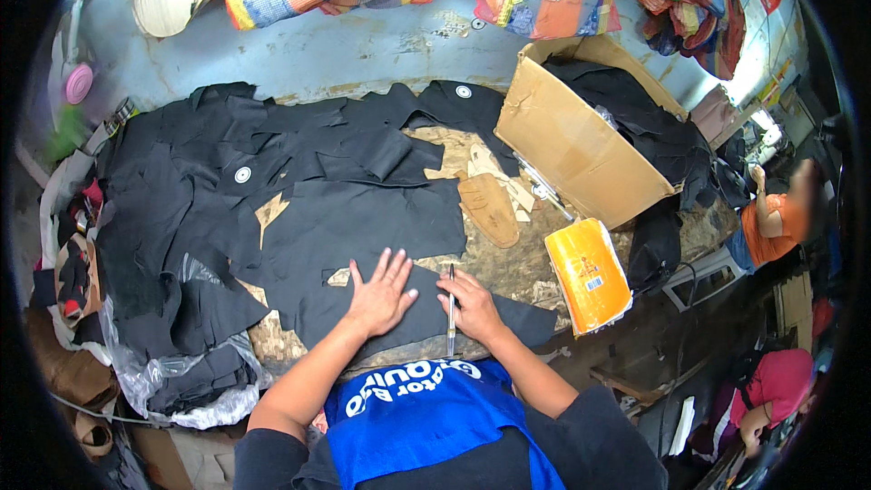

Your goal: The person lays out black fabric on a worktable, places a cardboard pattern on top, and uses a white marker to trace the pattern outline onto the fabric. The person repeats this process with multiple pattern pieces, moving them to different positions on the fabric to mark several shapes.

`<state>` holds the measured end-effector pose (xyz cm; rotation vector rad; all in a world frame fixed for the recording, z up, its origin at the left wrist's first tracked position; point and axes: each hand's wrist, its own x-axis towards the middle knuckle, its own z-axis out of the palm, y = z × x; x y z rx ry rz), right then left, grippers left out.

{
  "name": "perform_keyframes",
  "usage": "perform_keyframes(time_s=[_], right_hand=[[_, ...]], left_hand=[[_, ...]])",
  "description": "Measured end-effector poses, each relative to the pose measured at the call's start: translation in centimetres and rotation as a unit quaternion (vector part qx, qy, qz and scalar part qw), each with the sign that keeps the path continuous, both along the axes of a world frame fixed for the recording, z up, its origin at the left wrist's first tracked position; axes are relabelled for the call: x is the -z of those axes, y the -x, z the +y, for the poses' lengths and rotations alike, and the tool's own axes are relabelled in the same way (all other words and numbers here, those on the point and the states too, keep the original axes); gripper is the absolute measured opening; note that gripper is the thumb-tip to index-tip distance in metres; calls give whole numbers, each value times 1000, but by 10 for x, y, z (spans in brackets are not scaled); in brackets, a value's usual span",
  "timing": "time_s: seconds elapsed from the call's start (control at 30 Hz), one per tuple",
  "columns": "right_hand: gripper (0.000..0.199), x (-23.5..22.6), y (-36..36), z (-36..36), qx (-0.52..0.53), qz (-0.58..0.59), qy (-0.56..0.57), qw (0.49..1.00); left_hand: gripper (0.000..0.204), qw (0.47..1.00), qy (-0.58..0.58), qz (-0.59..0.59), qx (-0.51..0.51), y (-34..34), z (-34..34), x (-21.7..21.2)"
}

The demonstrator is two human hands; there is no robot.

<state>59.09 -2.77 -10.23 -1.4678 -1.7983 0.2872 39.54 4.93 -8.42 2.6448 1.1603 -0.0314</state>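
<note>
My left hand (379, 298) lies flat with spread fingers on a large sheet of black leather-like material (363, 218), near a small cut-out gap in it. My right hand (474, 308) rests on the same sheet a little to the right. Its fingers are closed round a slim pen (451, 331) with a dark upper end and a clear lower part, held nearly upright in the picture. Beyond my right hand, a brown sole-shaped template (489, 210) and pale cut patterns (519, 195) lie on the worn wooden table (494, 263).
An orange-covered notebook (588, 274) and an open cardboard box (581, 141) of black material stand at the right. More black sheets (172, 191) cover the left side, with a plastic bag (213, 404) below them. Two other people, one in orange (780, 222), one in pink (778, 386), are at far right.
</note>
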Motion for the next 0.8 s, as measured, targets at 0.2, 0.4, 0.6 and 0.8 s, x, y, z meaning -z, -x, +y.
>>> perform_keyframes(time_s=[0.2, 0.4, 0.6, 0.8], right_hand=[[23, 5, -20, 34, 47, -10, -17, 999], [23, 6, -16, 17, 42, -49, -37, 997], [19, 0, -23, 16, 16, -82, -74, 994], [49, -24, -82, 63, 274, -121, -8, 954]], left_hand=[[58, 998, -45, -39, -31, -21, 59, 5], [63, 998, -25, 6, -62, 27, 25, 0], [70, 970, -6, 44, -238, 131, -48, -3], [70, 939, -68, -120, -315, 151, -65, 11]])
